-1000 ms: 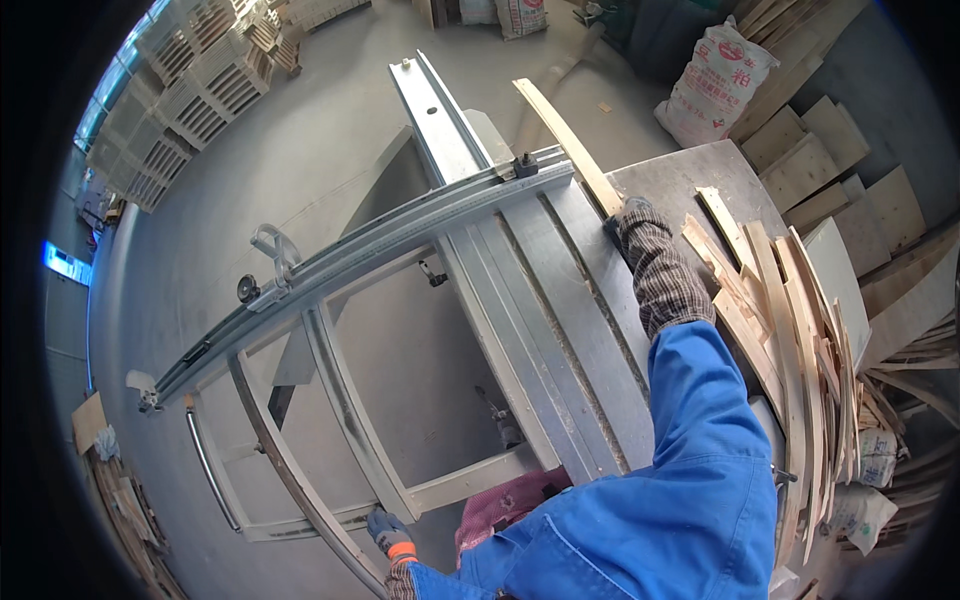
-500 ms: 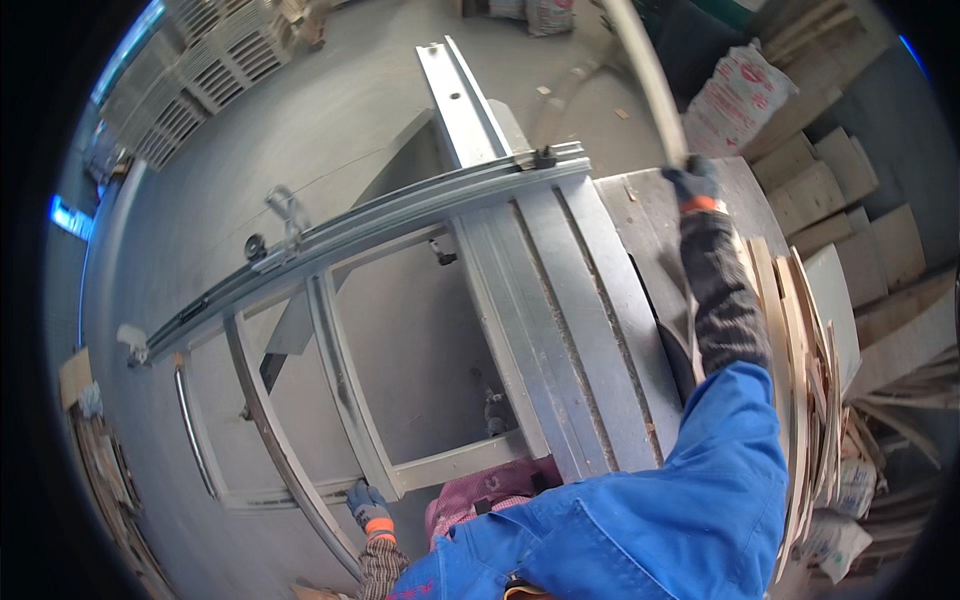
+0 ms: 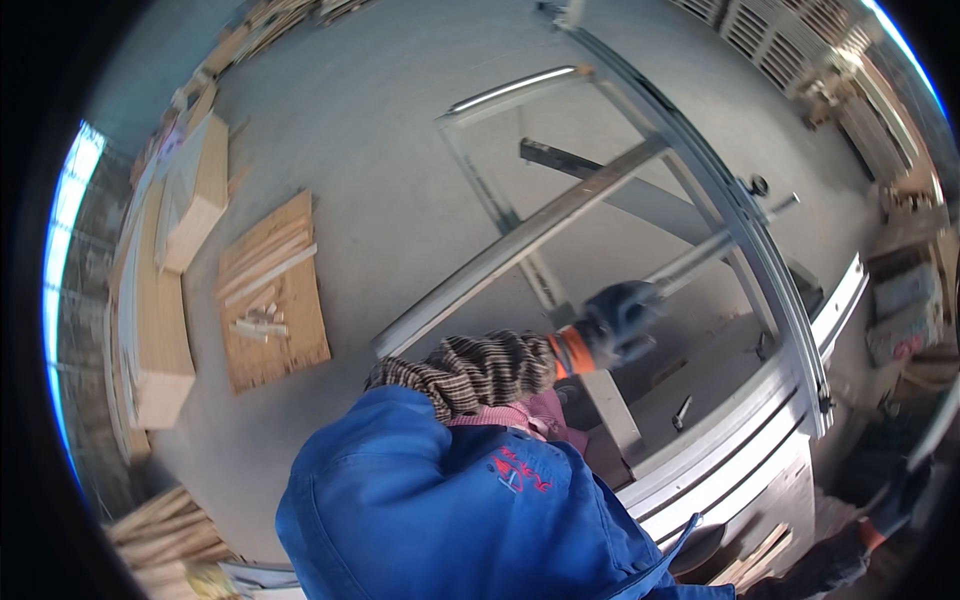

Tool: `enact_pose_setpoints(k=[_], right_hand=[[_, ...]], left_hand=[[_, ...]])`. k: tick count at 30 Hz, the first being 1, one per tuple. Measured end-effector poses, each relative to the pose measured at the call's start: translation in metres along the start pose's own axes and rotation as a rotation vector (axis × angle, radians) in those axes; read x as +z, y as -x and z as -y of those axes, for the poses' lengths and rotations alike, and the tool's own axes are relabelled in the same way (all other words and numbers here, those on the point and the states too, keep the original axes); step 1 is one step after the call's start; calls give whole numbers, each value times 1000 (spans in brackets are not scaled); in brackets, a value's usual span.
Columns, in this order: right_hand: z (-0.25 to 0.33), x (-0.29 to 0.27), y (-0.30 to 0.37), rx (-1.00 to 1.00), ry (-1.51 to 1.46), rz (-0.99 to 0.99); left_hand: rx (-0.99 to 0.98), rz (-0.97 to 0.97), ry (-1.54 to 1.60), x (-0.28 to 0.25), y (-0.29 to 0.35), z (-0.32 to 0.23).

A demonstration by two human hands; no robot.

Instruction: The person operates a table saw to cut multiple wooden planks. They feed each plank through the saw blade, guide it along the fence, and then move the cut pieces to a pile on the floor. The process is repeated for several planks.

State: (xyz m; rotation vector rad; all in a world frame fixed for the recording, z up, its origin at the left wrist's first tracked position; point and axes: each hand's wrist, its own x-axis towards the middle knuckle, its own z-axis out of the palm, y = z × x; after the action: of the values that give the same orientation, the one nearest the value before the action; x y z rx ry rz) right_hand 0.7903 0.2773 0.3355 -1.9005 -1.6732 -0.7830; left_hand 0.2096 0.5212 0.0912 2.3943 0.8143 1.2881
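Observation:
My left hand (image 3: 620, 325), in a dark glove with an orange cuff, is over the sliding table's metal frame (image 3: 700, 255). It is blurred by motion, but thumb and fingers look apart, with nothing between them. Far off at the lower right, my right hand (image 3: 898, 495) is dim and closed around a pale wooden strip (image 3: 938, 425). The strip runs up past the rim of the view, so its far end is hidden. Between my hands lies the grooved metal saw table (image 3: 735, 450).
Stacked boards (image 3: 165, 330) stand on the left. A wooden panel (image 3: 270, 340) with loose strips on it lies on the floor. Slatted pallets (image 3: 765, 40) are at the upper right, and wood strips (image 3: 755, 560) lie beside the saw table.
The view has swung to the left. My left hand has come off the frame's near bar and is raised over the frame. My right hand still grips the wooden strip.

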Motion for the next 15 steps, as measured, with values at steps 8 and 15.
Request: enact_pose_setpoints(k=[8, 15], right_hand=[[497, 159, 76, -44, -897, 539], [735, 132, 139, -384, -878, 1001]], left_hand=[[340, 90, -182, -159, 52, -30], [104, 485, -560, -276, 232, 29]])
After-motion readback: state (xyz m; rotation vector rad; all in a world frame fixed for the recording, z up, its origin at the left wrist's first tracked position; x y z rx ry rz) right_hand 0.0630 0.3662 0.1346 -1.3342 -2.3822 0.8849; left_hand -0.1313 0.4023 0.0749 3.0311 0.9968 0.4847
